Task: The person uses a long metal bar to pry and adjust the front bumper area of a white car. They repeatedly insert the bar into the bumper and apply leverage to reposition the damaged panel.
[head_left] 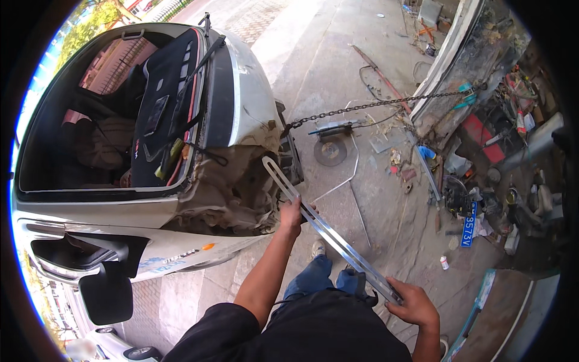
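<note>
A long, shiny metal bar with a lengthwise slot (341,240) slants across in front of my body. My left hand (291,217) is closed round it nearer its far, rounded end. My right hand (414,301) grips the near end, low on the right. The bar's far end overlaps the damaged front corner (232,196) of a white van (244,84) in view; I cannot tell whether it touches. That corner is crumpled and stripped, with an open dark cavity. The palm sides of both hands are hidden.
A taut chain (368,104) runs from the van's front to a worn post (449,78). A round disc (330,151) and a long red rod (383,78) lie on the concrete. Tools, scrap and a blue plate (469,224) clutter the right. A small white bottle (444,262) stands nearer.
</note>
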`<control>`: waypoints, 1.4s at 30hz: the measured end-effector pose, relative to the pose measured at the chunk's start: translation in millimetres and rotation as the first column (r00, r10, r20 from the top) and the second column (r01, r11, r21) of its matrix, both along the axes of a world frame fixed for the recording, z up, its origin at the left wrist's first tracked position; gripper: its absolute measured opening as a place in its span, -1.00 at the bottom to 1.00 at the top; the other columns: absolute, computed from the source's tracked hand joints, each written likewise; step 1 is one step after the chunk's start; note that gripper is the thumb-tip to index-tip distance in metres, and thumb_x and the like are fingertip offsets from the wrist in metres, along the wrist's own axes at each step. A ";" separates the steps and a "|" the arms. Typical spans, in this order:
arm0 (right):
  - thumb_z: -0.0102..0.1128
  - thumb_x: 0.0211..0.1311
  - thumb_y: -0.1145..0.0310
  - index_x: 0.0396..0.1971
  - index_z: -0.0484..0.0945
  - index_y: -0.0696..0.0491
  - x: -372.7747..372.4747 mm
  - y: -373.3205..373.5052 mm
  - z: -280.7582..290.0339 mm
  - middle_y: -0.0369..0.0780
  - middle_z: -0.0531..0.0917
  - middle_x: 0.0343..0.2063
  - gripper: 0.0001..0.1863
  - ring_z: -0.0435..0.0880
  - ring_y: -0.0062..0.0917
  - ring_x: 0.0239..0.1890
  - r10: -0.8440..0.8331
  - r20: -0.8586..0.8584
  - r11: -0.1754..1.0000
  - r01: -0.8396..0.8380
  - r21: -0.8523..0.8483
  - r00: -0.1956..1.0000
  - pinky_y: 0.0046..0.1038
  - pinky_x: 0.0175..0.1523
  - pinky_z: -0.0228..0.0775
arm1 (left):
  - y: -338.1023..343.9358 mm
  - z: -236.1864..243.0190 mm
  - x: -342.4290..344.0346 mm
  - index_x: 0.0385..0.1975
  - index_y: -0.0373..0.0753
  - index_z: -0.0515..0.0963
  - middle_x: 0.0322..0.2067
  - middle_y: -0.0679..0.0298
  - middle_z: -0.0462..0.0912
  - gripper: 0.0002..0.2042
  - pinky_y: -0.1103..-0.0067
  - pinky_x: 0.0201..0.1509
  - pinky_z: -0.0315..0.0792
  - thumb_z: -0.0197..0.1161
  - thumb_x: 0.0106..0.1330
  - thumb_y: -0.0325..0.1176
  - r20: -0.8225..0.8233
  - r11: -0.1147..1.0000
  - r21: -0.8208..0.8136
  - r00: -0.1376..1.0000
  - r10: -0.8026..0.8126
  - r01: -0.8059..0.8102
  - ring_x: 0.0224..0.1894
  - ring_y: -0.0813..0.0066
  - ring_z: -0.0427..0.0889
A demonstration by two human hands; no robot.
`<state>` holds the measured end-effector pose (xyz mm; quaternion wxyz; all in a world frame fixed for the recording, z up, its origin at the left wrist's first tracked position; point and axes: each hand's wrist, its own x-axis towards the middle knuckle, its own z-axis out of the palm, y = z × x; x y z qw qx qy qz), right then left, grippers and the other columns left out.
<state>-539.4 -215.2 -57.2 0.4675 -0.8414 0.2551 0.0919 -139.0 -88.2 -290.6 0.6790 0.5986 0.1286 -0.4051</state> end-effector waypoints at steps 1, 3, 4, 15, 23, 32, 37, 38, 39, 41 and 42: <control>0.47 0.11 0.35 0.38 0.52 0.16 -2.0 -0.1 -1.9 0.06 0.76 -0.12 -0.24 0.79 -0.08 -0.19 -0.004 -0.008 1.000 0.005 0.020 1.000 -0.20 -0.02 0.64 | -1.2 -0.2 -0.4 -0.01 -0.45 0.36 -0.30 -0.15 0.76 -0.67 0.16 -0.21 0.79 0.04 0.69 -0.20 0.007 1.000 -0.012 1.000 -0.006 0.006 -0.33 -0.07 0.84; 0.48 0.12 0.36 0.37 0.52 0.16 -4.8 0.4 -4.8 0.07 0.76 -0.14 -0.25 0.79 -0.08 -0.20 -0.019 0.007 1.000 0.019 0.018 1.000 -0.19 -0.03 0.63 | -3.3 -2.3 0.9 -0.06 -0.38 0.35 -0.28 -0.16 0.75 -0.67 0.12 -0.16 0.80 0.08 0.69 -0.15 -0.032 1.000 -0.015 0.999 -0.010 0.009 -0.30 -0.10 0.84; 0.48 0.12 0.37 0.38 0.52 0.15 -6.1 0.9 -5.1 0.06 0.76 -0.15 -0.25 0.79 -0.08 -0.20 -0.017 -0.002 1.000 0.017 0.017 1.000 -0.19 -0.03 0.63 | -4.0 -3.8 0.6 -0.06 -0.37 0.36 -0.28 -0.15 0.76 -0.67 0.11 -0.15 0.79 0.07 0.70 -0.15 -0.019 1.000 -0.023 1.000 -0.021 0.020 -0.30 -0.11 0.84; 0.46 0.15 0.39 0.43 0.45 0.12 7.3 2.4 -13.6 0.04 0.74 -0.20 -0.22 0.79 -0.09 -0.22 0.008 0.031 1.000 -0.009 0.022 1.000 -0.17 -0.07 0.65 | -8.7 -2.9 18.7 -0.14 -0.34 0.38 -0.35 -0.13 0.75 -0.65 0.18 -0.24 0.78 0.07 0.69 -0.10 0.060 0.997 -0.050 0.996 0.065 -0.062 -0.37 -0.05 0.83; 0.44 0.14 0.44 0.45 0.43 0.16 12.3 -20.5 -69.2 0.07 0.75 -0.15 -0.20 0.79 -0.12 -0.24 -0.007 0.042 0.995 0.002 0.104 0.999 -0.19 -0.07 0.66 | -22.3 -10.4 30.3 -0.08 -0.32 0.42 -0.32 -0.04 0.77 -0.66 0.19 -0.19 0.76 0.04 0.71 -0.09 0.157 1.000 -0.020 0.988 -0.003 0.006 -0.33 0.04 0.84; 0.41 0.10 0.46 0.43 0.43 0.16 14.8 -32.0 -192.9 0.07 0.74 -0.17 -0.20 0.78 -0.13 -0.31 -0.012 0.056 0.986 0.003 0.167 0.998 -0.22 -0.11 0.66 | -26.8 -40.3 34.5 -0.15 -0.42 0.48 -0.33 -0.01 0.77 -0.55 0.27 -0.20 0.75 0.04 0.71 -0.03 0.276 0.999 0.029 0.961 -0.028 0.021 -0.33 0.12 0.84; 0.39 0.08 0.46 0.43 0.44 0.15 17.1 -34.1 -231.3 0.03 0.73 -0.25 -0.19 0.77 -0.19 -0.35 -0.014 0.014 0.989 0.012 0.148 1.000 -0.25 -0.16 0.65 | -32.8 -52.7 36.1 -0.15 -0.41 0.48 -0.35 -0.04 0.77 -0.56 0.26 -0.23 0.75 0.05 0.71 -0.04 0.333 0.999 0.025 0.942 0.034 -0.044 -0.35 0.10 0.83; 0.39 0.07 0.46 0.43 0.44 0.14 20.0 -34.7 -242.0 0.02 0.73 -0.25 -0.19 0.78 -0.20 -0.35 -0.006 0.029 0.993 0.003 0.116 1.000 -0.25 -0.16 0.65 | -35.4 -56.9 37.4 -0.15 -0.40 0.48 -0.35 -0.05 0.77 -0.56 0.26 -0.24 0.75 0.06 0.71 -0.04 0.352 0.998 0.012 0.934 0.054 -0.063 -0.36 0.10 0.83; 0.38 0.06 0.46 0.43 0.44 0.14 21.9 -34.4 -253.7 0.02 0.73 -0.26 -0.19 0.78 -0.22 -0.35 -0.001 0.053 0.997 -0.003 0.082 0.999 -0.26 -0.17 0.65 | -38.0 -62.4 38.1 -0.15 -0.39 0.48 -0.35 -0.05 0.77 -0.57 0.25 -0.25 0.75 0.06 0.71 -0.04 0.364 0.997 0.002 0.929 0.075 -0.081 -0.37 0.09 0.83; 0.37 0.04 0.47 0.42 0.44 0.18 25.3 -35.5 -278.7 0.01 0.74 -0.27 -0.18 0.77 -0.25 -0.41 0.040 0.090 0.999 -0.040 0.003 0.995 -0.28 -0.26 0.64 | -40.5 -75.7 38.7 -0.08 -0.39 0.46 -0.40 -0.04 0.77 -0.61 0.32 -0.33 0.72 0.12 0.69 -0.08 0.394 0.990 -0.095 0.909 0.135 -0.106 -0.44 0.15 0.82; 0.37 0.04 0.47 0.42 0.44 0.20 26.5 -34.5 -291.2 0.01 0.74 -0.28 -0.18 0.76 -0.26 -0.43 0.046 0.113 0.999 -0.044 -0.018 0.993 -0.29 -0.28 0.64 | -41.1 -82.9 39.5 -0.08 -0.39 0.46 -0.41 -0.03 0.77 -0.61 0.32 -0.34 0.72 0.13 0.68 -0.08 0.411 0.985 -0.124 0.898 0.159 -0.118 -0.44 0.15 0.82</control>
